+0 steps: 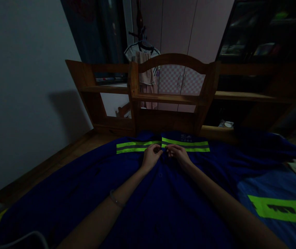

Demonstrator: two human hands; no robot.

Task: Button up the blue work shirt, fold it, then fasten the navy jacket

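A dark blue work shirt lies spread out, its front up, with yellow-green reflective strips across the chest. At the front opening, level with the strips, my left hand pinches the shirt's edge between thumb and fingers. Just to the right, my right hand has its fingertips closed on the opposite edge of the opening. The fingertips nearly meet, and the bit of cloth between them is small and dark. Below them on the placket a button shows faintly.
Behind the shirt stands a wooden headboard with shelves. A lighter blue garment with a yellow-green strip lies at the right. A white cable curls at the lower left. Clothes hang on a rack beyond, beside a pink wardrobe.
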